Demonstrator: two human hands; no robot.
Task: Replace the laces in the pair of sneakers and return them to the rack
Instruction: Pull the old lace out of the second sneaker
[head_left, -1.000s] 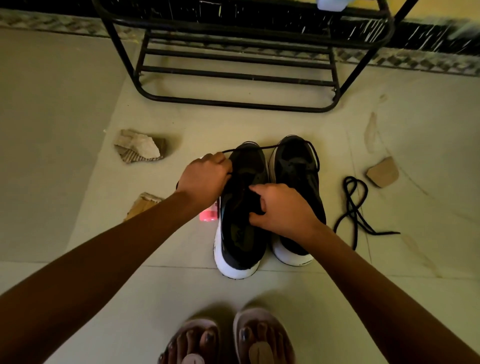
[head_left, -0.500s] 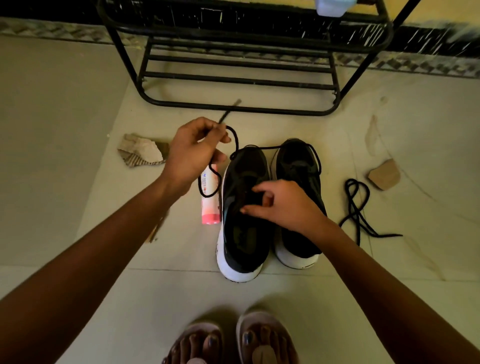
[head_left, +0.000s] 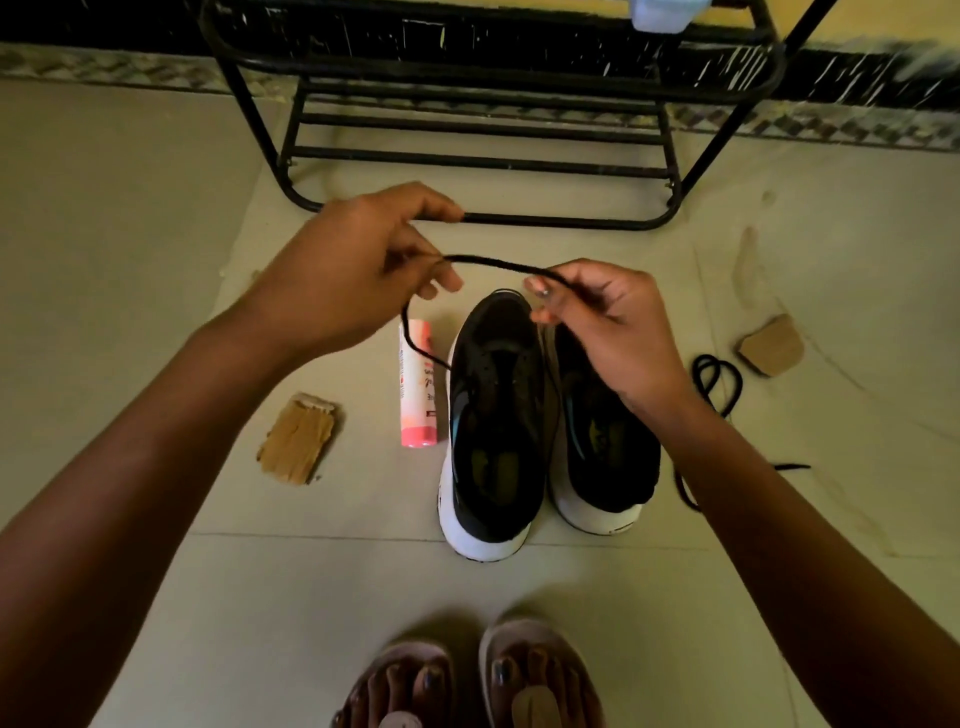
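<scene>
Gripping black lace (head_left: 488, 261) with left hand (head_left: 348, 270) and right hand (head_left: 613, 322), stretching it between both. Observing sneakers (head_left: 493, 441) side by side on floor (head_left: 130, 234) just below hands, rack (head_left: 467, 161) beyond them, spare lace (head_left: 719, 374) to their right.

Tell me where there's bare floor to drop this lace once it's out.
The floor is bare left of the left cardboard scrap, and in the strip between the sneaker heels and your sandals. Crowded: the pink tube lies close beside the left sneaker; a loose lace and the right cardboard scrap sit right of the right sneaker.
</scene>
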